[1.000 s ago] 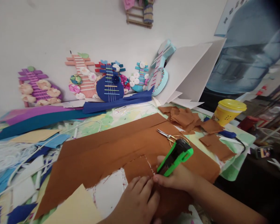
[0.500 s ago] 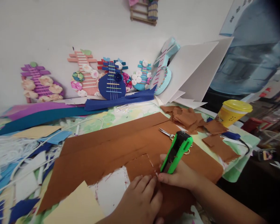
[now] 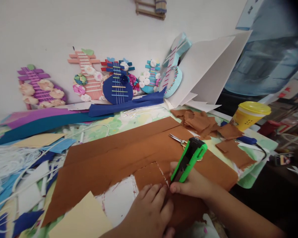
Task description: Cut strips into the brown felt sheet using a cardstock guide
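Observation:
My right hand (image 3: pixel 193 185) is wrapped round a green and black utility knife (image 3: pixel 186 163), held upright with its lower end at a slit in the brown paper (image 3: pixel 109 162). The blade tip is hidden behind my fingers. My left hand (image 3: pixel 149 208) lies flat on the paper just left of the knife, fingers stretched out and holding nothing. Past my left fingertips, a cut outlines a brown patch (image 3: pixel 150 173). Beside it shows a white board area (image 3: pixel 120 200) with ragged edges. Scissors (image 3: pixel 177 138) lie on the paper behind the knife.
Torn brown scraps (image 3: pixel 198 122) and a yellow tub (image 3: pixel 249 115) are at the back right. A cream sheet (image 3: pixel 81 218) lies at the front left, near white cord (image 3: pixel 12 165). Decorated paper instruments (image 3: pixel 118 87) lean on the wall beside white boards (image 3: pixel 201 66).
The view has shifted slightly. My right hand and the knife stay at the slit with barely any movement, and my left hand remains flat on the paper.

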Demonstrator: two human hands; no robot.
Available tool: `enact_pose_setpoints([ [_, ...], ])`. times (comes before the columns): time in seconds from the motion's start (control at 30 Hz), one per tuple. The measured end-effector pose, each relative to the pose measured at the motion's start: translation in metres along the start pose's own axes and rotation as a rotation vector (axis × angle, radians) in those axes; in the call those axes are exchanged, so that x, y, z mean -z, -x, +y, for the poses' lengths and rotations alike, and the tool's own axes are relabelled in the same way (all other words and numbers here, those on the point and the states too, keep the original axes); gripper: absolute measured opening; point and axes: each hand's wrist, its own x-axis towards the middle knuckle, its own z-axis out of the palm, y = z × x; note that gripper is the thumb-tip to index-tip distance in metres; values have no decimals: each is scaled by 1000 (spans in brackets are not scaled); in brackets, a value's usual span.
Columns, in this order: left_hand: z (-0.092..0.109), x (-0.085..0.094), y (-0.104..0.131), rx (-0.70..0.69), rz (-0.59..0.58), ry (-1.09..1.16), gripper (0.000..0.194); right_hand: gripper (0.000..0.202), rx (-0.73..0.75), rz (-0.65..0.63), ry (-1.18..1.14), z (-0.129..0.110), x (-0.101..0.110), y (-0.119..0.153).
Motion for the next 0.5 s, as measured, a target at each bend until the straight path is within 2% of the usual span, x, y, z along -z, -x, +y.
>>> enact_pose_setpoints([
  [0.1,2,3,1,22,-41,36,46,45,52,-10,-72,5,1,-3],
  [0.23,4,7,2,61,-108,105,46,50,75,76,-54,-2,1,-5],
  [0.4,5,10,2,102,-125,171,49,48,-30,98,75,-16,0,5],
  [0.5,6,10,3,113,-100,180,51,48,-46,131,40,-15,-4,10],
])
